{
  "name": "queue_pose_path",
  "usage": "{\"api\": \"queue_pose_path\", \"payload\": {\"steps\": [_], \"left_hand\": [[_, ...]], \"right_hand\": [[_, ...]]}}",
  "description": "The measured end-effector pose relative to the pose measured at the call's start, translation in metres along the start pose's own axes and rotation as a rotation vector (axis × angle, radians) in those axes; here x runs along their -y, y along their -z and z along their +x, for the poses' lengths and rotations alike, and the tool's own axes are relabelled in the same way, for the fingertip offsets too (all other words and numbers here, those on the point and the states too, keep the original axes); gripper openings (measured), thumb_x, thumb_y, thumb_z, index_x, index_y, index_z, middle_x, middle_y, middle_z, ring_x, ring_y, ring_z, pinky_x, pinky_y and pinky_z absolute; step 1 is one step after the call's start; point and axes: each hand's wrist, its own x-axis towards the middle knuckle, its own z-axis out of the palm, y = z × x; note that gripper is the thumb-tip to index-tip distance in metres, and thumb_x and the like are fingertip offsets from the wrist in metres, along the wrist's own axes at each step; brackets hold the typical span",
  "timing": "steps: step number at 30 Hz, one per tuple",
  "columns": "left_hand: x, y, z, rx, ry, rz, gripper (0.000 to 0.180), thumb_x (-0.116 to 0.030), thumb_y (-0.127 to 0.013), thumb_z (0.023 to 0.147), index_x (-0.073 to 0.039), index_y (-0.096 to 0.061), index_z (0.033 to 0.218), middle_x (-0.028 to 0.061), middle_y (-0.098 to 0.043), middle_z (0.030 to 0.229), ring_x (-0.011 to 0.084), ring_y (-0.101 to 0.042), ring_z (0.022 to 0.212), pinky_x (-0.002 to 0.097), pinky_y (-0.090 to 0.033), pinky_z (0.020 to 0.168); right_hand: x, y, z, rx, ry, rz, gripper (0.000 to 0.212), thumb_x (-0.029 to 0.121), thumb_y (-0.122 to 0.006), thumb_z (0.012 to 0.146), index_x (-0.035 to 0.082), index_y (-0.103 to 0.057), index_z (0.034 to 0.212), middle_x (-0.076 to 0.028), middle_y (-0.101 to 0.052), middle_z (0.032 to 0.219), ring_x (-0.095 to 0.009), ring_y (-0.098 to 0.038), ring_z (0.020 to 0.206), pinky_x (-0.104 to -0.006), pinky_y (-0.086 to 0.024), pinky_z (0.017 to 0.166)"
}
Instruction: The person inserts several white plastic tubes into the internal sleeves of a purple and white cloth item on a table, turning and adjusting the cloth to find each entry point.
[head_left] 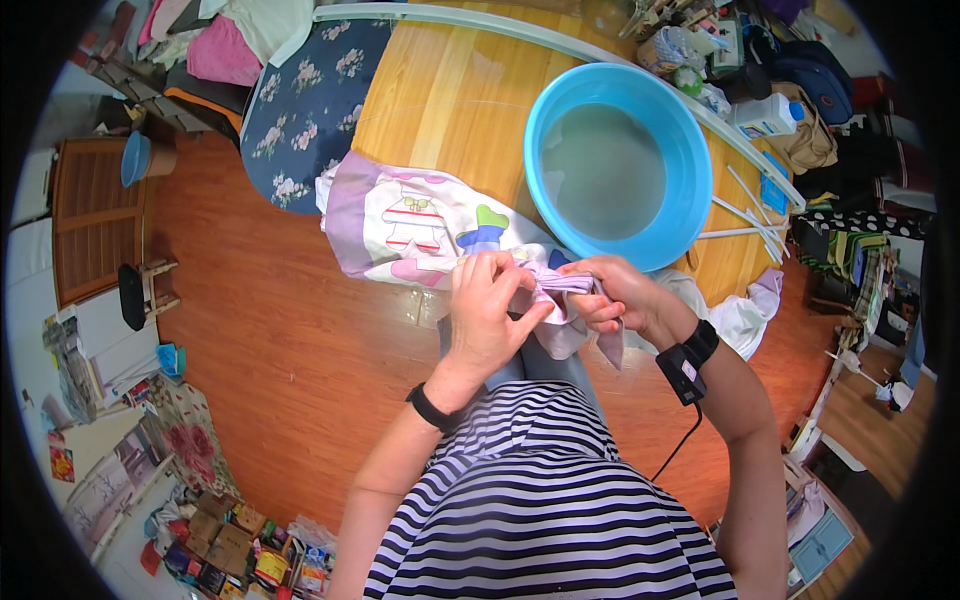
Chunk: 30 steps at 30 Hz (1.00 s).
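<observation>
A white cloth printed with cartoon figures and edged in light purple lies over the near edge of the wooden table. Its purple part is bunched into narrow folds between my hands. My left hand is closed on the bunched cloth, with thumb and fingertips pinching near the folds. Wrapped round the gathered folds just to the right is my right hand, and a loose purple end hangs below it. Beyond my right hand stands a round blue basin with cloudy greyish liquid in it.
Beside the basin are a white jug with a blue cap and several white sticks. More white cloth hangs off the table's right corner. A dark blue floral surface adjoins the table at left. A cable runs from my right wrist.
</observation>
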Motion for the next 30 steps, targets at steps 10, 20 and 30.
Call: {"api": "queue_pose_path", "payload": {"steps": [10,20,30], "left_hand": [[0.013,-0.004,-0.004,0.062,-0.024,-0.036,0.019,-0.007,-0.077,0.074,-0.008,-0.064,0.087,0.0077,-0.056,0.094,0.0282,-0.055,0.092,0.0398,-0.04,0.082],[0.022,0.017,0.0,0.106,0.277,-0.358,0.034,-0.004,-0.077,0.075,-0.005,-0.06,0.105,0.0087,-0.057,0.112,0.0221,-0.057,0.106,0.0365,-0.046,0.095],[0.033,0.05,0.001,0.441,0.385,-0.446,0.049,-0.002,-0.073,0.079,-0.001,-0.057,0.126,0.0116,-0.067,0.116,0.0208,-0.065,0.11,0.0344,-0.05,0.096]], "right_hand": [[-0.008,0.007,-0.004,0.051,0.026,-0.026,0.035,0.027,-0.034,0.108,0.001,-0.056,0.099,0.005,-0.035,0.05,-0.003,-0.029,0.033,-0.0235,-0.03,0.032],[-0.026,-0.009,-0.005,-0.098,0.43,-0.587,0.014,0.013,-0.064,0.097,0.003,-0.058,0.106,-0.001,-0.065,0.083,-0.007,-0.057,0.069,-0.0236,-0.046,0.062],[-0.04,-0.021,-0.002,-0.427,0.916,-1.149,0.03,-0.002,-0.076,0.074,0.005,-0.059,0.098,-0.011,-0.06,0.106,-0.027,-0.06,0.099,-0.0334,-0.049,0.082]]}}
